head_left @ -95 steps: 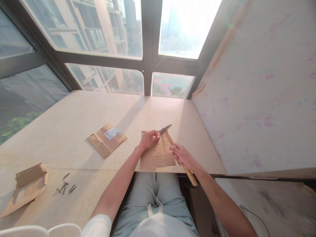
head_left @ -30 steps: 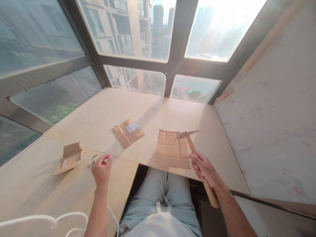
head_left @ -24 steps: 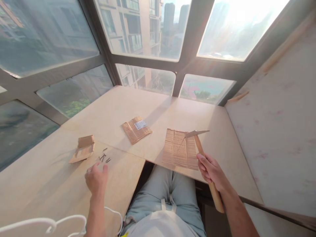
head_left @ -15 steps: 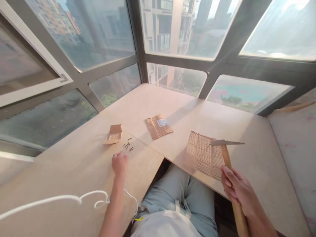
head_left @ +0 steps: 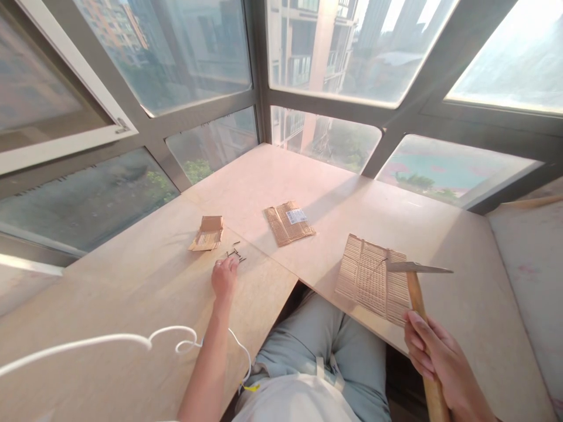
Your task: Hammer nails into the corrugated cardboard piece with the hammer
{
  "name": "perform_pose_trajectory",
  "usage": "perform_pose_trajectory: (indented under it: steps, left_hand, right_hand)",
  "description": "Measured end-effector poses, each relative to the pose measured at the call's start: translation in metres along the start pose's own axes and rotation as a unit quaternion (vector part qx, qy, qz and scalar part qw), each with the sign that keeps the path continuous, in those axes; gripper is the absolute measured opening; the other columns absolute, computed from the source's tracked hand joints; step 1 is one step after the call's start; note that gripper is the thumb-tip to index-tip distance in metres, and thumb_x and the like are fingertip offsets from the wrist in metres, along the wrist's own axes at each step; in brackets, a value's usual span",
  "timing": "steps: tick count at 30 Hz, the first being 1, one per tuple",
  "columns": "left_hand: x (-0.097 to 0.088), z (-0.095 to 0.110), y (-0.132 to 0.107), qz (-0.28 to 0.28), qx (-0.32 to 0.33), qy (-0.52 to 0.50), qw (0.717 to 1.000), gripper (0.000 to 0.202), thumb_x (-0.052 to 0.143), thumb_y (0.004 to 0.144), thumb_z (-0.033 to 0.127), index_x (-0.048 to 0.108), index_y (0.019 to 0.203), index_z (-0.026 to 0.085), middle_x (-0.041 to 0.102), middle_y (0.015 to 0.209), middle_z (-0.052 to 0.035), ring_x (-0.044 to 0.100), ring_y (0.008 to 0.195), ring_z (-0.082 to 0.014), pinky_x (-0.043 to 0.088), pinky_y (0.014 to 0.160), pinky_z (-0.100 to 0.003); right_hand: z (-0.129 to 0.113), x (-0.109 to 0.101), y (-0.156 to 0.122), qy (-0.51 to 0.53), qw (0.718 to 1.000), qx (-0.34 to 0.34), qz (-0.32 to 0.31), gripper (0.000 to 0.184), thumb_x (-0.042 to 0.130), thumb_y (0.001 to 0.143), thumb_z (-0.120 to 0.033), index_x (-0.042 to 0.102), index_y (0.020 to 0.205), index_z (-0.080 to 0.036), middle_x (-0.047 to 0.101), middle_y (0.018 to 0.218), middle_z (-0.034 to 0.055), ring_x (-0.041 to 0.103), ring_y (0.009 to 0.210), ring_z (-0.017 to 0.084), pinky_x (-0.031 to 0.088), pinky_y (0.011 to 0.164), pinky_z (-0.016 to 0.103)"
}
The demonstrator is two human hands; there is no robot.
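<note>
My right hand (head_left: 433, 349) grips a hammer (head_left: 417, 305) by its wooden handle. The hammer's metal head is raised over the right edge of a ridged cardboard sheet (head_left: 367, 278) lying on the table. My left hand (head_left: 225, 278) rests low over the tabletop with its fingers curled together. Its fingertips are at the near side of a small scatter of dark nails (head_left: 238, 252). Whether a nail is between those fingers is hidden. Just behind the nails stands a small open cardboard box (head_left: 210, 233).
Another piece of cardboard (head_left: 290, 224) with a white label lies mid-table. A white cable (head_left: 109, 338) curls beside and behind my left forearm. The table (head_left: 308, 170) has a cut-out corner where my legs are, and windows (head_left: 325, 53) border its far sides.
My left hand has moved forward and slightly right, up to the nails. The right hand still holds the hammer above the cardboard. The whole view has shifted slightly.
</note>
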State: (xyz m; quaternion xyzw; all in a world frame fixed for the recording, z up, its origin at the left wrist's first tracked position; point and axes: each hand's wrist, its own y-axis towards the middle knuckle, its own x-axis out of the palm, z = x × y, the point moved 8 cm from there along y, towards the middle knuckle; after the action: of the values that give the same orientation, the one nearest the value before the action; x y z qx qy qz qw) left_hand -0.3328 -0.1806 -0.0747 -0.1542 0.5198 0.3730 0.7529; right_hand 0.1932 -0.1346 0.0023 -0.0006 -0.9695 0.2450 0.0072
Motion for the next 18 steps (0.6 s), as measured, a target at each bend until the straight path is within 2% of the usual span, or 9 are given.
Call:
perform_pose_trajectory:
  steps: [4,7,10,15,18]
  left_hand:
    - [0.004,0.006,0.006,-0.022,0.010,-0.007,1.000,0.034,0.044,0.094,0.022,0.069,0.117,0.018,0.062,0.109,-0.0145,0.062,0.095,-0.0235,0.048,0.082,-0.033]
    - [0.009,0.013,0.011,-0.052,0.033,0.005,0.998,0.034,0.043,0.092,0.016,0.071,0.112,0.019,0.062,0.109,-0.0129,0.062,0.091,-0.0214,0.047,0.077,-0.031]
    - [0.009,0.016,0.015,-0.059,0.051,0.015,0.997,0.031,0.045,0.093,0.020,0.073,0.107,0.019,0.062,0.105,-0.0117,0.062,0.092,-0.0217,0.047,0.078,-0.030]
    - [0.008,0.009,0.023,-0.060,0.040,0.015,0.997,0.027,0.046,0.092,0.026,0.072,0.095,0.019,0.062,0.105,-0.0106,0.061,0.094,-0.0225,0.047,0.080,-0.031]
    - [0.004,0.007,0.026,-0.051,0.033,-0.033,0.998,0.022,0.047,0.089,0.023,0.069,0.089,0.017,0.062,0.105,-0.0118,0.060,0.093,-0.0232,0.047,0.082,-0.033]
  right_hand:
    - [-0.004,0.005,-0.003,-0.004,1.000,0.000,-0.006,0.045,0.076,0.071,-0.057,0.051,0.078,-0.021,0.041,0.053,-0.0093,0.027,0.031,0.002,0.024,0.024,0.013]
    - [-0.007,0.010,-0.003,-0.009,1.000,0.000,-0.010,0.044,0.076,0.071,-0.057,0.051,0.077,-0.021,0.041,0.053,-0.0091,0.027,0.031,0.002,0.025,0.024,0.013]
    - [-0.008,0.013,-0.004,-0.013,1.000,-0.004,-0.013,0.045,0.075,0.072,-0.058,0.051,0.076,-0.021,0.040,0.053,-0.0092,0.027,0.031,0.002,0.024,0.024,0.013]
    - [-0.007,0.013,-0.005,-0.009,1.000,0.002,-0.017,0.045,0.075,0.071,-0.058,0.052,0.076,-0.020,0.040,0.053,-0.0094,0.026,0.031,0.001,0.024,0.024,0.012]
    - [-0.006,0.010,-0.005,-0.003,1.000,0.002,-0.012,0.045,0.076,0.070,-0.059,0.053,0.077,-0.020,0.041,0.053,-0.0094,0.027,0.031,0.001,0.024,0.024,0.012]
